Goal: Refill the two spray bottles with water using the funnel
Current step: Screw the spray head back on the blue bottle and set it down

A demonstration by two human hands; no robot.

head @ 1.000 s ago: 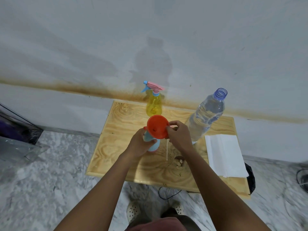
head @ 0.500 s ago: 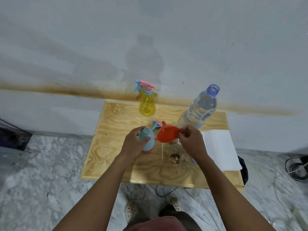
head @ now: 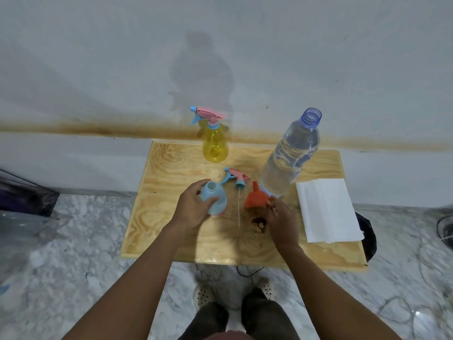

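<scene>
**A:** Why is the left hand (head: 193, 208) wrapped round the blue spray bottle (head: 215, 200)?

**B:** To steady it, I'd say. It stands upright a little toward nine o'clock from the middle of the bench (head: 159, 231). Its neck is open, and its trigger head (head: 235, 177) lies flat at one o'clock from it, dip tube trailing toward six. The grip is clamped on the bottle's shoulder, thumb across the front, forearm coming in from seven o'clock.

**A:** And the funnel (head: 255, 198)?

**B:** At three o'clock from that bottle, wide mouth down on the bench with the spout pointing up and away, just beside the foot of the water bottle (head: 290, 155). The right hand (head: 282, 223) reaches in from five o'clock, wrist low, its grip closed to a fingertip pinch on the funnel's near rim.

**A:** So nothing is being poured?

**B:** No. The funnel is not in any neck. The water bottle stands uncapped at two o'clock. The yellow spray bottle (head: 215, 147) waits at twelve by the far edge with its sprayer on, so I judge it is yet to be opened. A paper towel (head: 326, 209) lies at three o'clock, probably for drips.
</scene>
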